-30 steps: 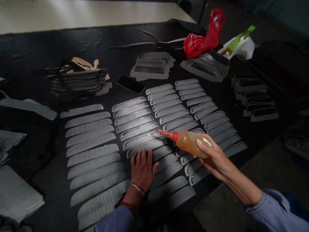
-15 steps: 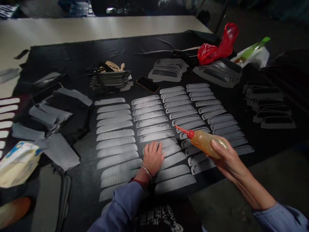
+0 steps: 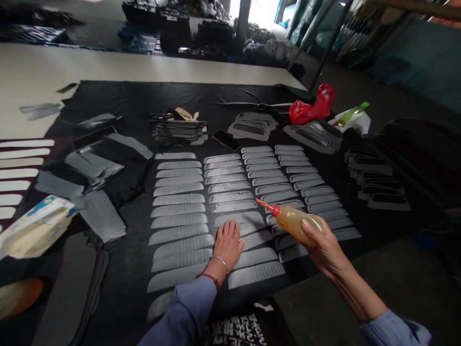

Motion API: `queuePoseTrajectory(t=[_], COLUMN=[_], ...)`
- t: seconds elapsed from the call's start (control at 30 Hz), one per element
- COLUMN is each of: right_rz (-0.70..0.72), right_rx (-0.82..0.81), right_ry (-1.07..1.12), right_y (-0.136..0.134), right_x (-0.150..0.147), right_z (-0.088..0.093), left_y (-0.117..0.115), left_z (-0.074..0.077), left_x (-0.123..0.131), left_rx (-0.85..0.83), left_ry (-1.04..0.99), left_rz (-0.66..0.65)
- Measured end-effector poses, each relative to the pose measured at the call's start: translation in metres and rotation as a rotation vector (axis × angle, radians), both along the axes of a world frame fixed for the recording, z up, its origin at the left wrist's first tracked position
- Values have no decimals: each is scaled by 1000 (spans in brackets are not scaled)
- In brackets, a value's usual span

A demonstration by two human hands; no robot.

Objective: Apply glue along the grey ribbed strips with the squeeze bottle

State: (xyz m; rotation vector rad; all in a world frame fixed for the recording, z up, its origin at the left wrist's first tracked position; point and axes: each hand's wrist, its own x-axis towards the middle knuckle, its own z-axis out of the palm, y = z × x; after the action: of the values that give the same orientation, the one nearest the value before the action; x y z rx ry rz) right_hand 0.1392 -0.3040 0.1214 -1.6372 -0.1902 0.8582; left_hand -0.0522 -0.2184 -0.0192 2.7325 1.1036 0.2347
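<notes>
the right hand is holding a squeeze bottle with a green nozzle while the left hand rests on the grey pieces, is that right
Not quite: the nozzle is red, not green, as the head view shows. The right hand does hold the squeeze bottle, and the left hand rests on the grey pieces.

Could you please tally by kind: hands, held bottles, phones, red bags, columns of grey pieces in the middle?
Hands: 2 (left hand, right hand)
Held bottle: 1
Phone: 1
Red bag: 1
Columns of grey pieces: 4
Total: 9

right hand (image 3: 320, 244) grips squeeze bottle (image 3: 293, 222) | left hand (image 3: 228, 246) flat on grey pieces (image 3: 248, 217)
</notes>
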Motion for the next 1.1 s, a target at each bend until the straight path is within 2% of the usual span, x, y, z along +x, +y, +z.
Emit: queuePoseTrajectory(t=[0.2, 0.33, 0.53, 0.73, 1.1], right_rz=[151, 327, 611, 799, 932], right_rx=[-11, -24, -84, -47, 11], right_ry=[-17, -44, -296, -559, -904], right_y=[18, 37, 63, 73, 80], right_x=[14, 19, 14, 0, -13], right_z=[-19, -30, -42, -57, -68], left_y=[-5, -13, -20, -17, -21], left_z=[-4, -4, -8, -14, -22], left_x=[2, 6, 13, 11, 14], left_rx=[30, 60, 25, -23, -52], left_ry=[17, 3, -46, -81, -151], left_rz=[50, 103, 197, 214, 263])
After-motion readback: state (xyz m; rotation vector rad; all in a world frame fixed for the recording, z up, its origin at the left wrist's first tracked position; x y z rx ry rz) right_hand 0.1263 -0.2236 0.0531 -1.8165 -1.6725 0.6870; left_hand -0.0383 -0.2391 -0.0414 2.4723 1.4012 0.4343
